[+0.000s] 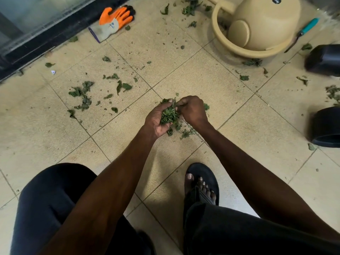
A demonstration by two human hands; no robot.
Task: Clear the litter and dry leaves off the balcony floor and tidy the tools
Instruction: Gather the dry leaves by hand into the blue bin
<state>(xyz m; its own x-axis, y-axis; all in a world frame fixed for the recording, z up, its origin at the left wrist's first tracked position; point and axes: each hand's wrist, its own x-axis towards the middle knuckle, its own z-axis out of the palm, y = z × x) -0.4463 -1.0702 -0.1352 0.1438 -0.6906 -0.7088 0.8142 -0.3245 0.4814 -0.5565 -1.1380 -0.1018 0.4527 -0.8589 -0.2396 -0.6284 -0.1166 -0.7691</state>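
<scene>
While the person crouches over the beige tiled floor point(211, 83), the left hand point(156, 120) cups a wad of green wilted leaves point(168, 115), and the right hand point(193, 111) pinches more into it. Light, limp and crumbly, they likely scoop best from beneath. Farther left lie scattered leaf scraps point(82, 94); beyond, an orange-and-grey work glove point(114, 22), a beige plastic watering can point(261, 24), a teal-handled tool point(303, 32).

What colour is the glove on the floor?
The glove is orange with black fingertips and a grey cuff, seen in the head view.
</scene>
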